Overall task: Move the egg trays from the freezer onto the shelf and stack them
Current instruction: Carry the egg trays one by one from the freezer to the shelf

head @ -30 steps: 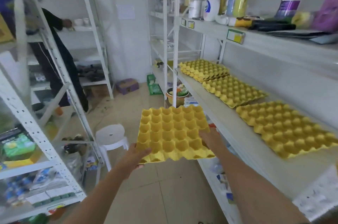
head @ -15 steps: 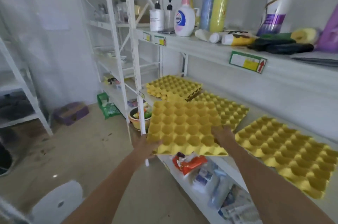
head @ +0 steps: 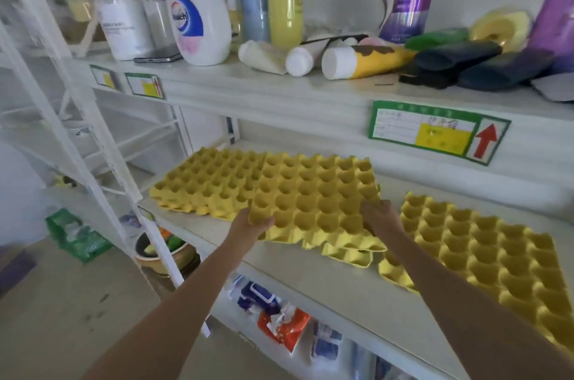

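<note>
Two hands carry one yellow moulded-pulp egg tray: your left hand grips its near left corner with fingers curled under the edge, and your right hand pinches its near right edge, thumb on top. You hold it level by opposite sides, in my judgement so that its cups can drop squarely into those of the tray beneath.

Position: the held tray sits over the white middle shelf board, directly on or just above a second yellow pulp tray whose near edge shows below it. Whether the two already touch cannot be told. To the left of the held tray lies a low stack of yellow trays, partly overlapped by it; to its right lies a further yellow tray, just beside it and apart.

Obscured: the fingers of both hands under the tray are hidden. The right-hand tray is cut off by the frame's right edge. The count in the left stack cannot be read. No freezer appears in view. Print on the green-bordered shelf label with red arrow, above the held tray, is too blurred to read.
</note>
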